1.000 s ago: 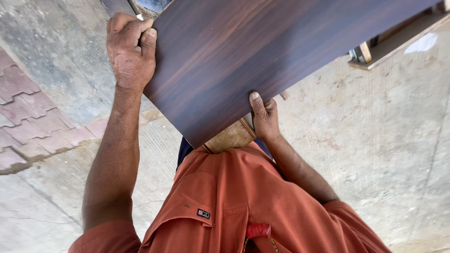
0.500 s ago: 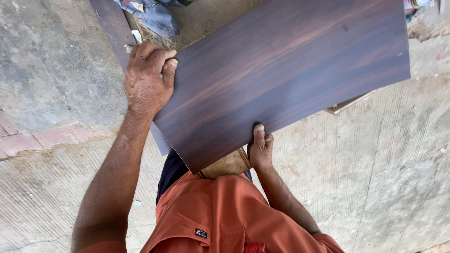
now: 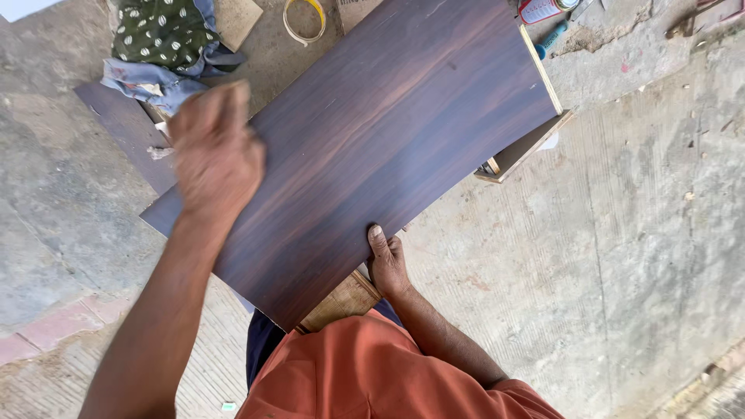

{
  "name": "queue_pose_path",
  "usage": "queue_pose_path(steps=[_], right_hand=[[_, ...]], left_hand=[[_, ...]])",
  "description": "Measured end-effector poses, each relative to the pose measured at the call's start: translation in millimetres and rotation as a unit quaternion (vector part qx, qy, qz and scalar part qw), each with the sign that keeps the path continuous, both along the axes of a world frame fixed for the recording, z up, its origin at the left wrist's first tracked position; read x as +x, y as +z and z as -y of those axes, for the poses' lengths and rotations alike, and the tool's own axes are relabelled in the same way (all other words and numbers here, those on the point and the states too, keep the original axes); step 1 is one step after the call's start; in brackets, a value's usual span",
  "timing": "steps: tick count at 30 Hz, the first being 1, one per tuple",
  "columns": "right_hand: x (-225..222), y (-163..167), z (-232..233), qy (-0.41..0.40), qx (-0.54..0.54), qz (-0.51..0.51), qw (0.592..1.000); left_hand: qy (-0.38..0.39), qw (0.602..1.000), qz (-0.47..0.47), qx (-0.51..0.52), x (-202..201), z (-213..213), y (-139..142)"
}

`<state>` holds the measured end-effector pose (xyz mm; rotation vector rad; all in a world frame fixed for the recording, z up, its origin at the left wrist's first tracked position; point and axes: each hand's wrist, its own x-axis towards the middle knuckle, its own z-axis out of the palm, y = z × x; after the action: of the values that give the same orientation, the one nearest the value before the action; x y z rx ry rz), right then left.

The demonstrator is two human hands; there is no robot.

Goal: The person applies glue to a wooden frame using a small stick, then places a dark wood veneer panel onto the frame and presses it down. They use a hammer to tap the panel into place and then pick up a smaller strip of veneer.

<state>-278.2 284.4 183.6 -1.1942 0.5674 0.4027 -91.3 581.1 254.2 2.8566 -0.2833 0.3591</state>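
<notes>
View from my head, looking down. I hold a dark wood-grain laminate panel (image 3: 372, 147) in front of my body, tilted above the concrete floor (image 3: 636, 233). My left hand (image 3: 216, 151) is at the panel's left long edge, blurred; it looks curled into a fist over that edge, but I cannot tell how firmly the fingers close. My right hand (image 3: 386, 264) clamps the lower edge, thumb flat on the dark face, the other fingers hidden beneath. The panel appears stiff and flat, with no sag across its span; I judge it fairly light for its area but awkward, its glossy face likely slippery and its corners liable to chip. Holding at two edges, hands well apart, suits it. A wooden frame (image 3: 528, 147) shows under its far corner; folded cloths (image 3: 167, 46) and a tape roll (image 3: 304, 19) lie beyond.
</notes>
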Motion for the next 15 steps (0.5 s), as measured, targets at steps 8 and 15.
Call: queue_pose_path(steps=[8, 15], right_hand=[[20.7, 8.1, -15.7, -0.031, 0.025, -0.032, 0.999], [3.3, -27.2, -0.7, -0.018, -0.019, -0.028, 0.999]], left_hand=[[-0.084, 0.981, -0.056, -0.167, 160.5, 132.8, -47.8], [-0.074, 0.962, -0.091, -0.245, 165.4, 132.8, -46.4]])
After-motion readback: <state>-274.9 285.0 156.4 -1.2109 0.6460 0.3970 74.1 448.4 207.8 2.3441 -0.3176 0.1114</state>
